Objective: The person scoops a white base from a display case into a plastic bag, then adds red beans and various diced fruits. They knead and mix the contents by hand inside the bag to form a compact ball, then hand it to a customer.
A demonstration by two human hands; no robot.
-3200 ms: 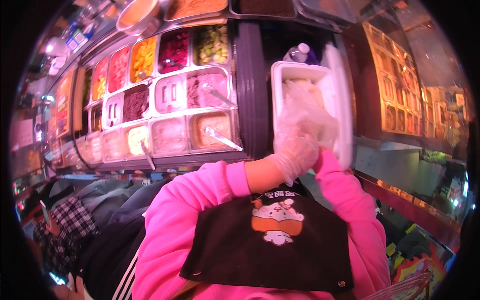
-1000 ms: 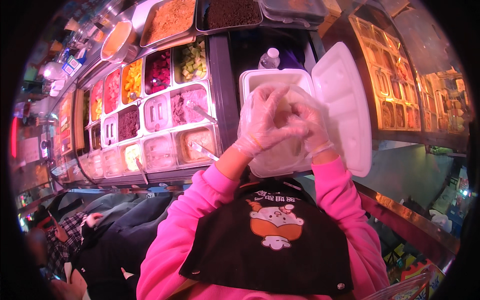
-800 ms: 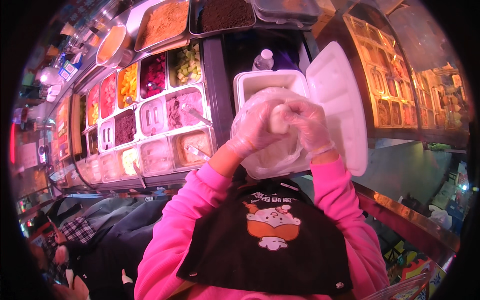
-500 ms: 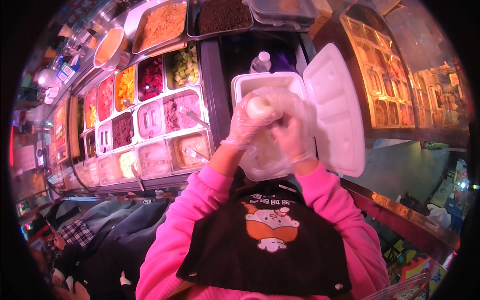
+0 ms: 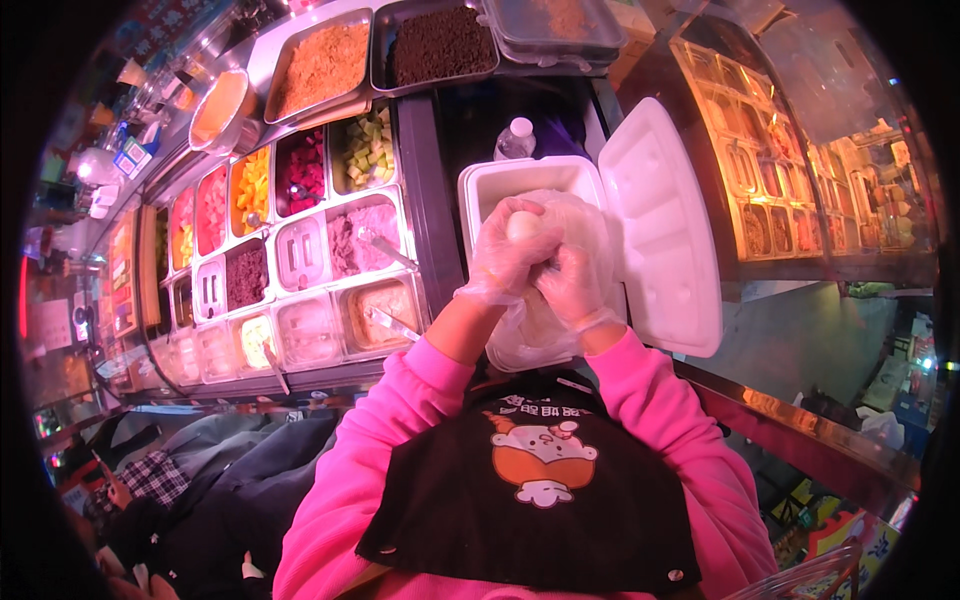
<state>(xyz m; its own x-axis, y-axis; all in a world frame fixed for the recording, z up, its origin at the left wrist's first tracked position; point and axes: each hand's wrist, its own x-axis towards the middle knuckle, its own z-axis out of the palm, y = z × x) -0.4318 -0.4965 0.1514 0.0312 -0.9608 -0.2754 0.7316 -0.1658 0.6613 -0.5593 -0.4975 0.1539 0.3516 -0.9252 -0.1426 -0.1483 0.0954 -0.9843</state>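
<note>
Both my hands wear clear plastic gloves and meet above an open white foam box [image 5: 476, 185]. My left hand [image 5: 500, 258] is wrapped round a smooth white, dough-like ball [image 5: 522, 226], whose rounded top bulges out between thumb and fingers. Pressed against its right side is my right hand [image 5: 578, 283], fingers curled in; whatever they grip is hidden. Inside the box, a clear plastic bag [image 5: 585, 222] lines the far and right sides. White material [image 5: 527, 325] shows through it under my wrists.
The box's lid [image 5: 660, 235] stands open on the right. A capped bottle [image 5: 515, 142] is behind the box. On the left are metal pans of diced fruit [image 5: 365, 150] and pastes [image 5: 375, 308], some with spoons. Trays of orange crumbs [image 5: 320, 62] and dark crumbs [image 5: 440, 48] sit behind.
My left fingers have closed further over the white ball, so less of it shows. The right hand has come in tighter against the left. The whole view has shifted slightly.
</note>
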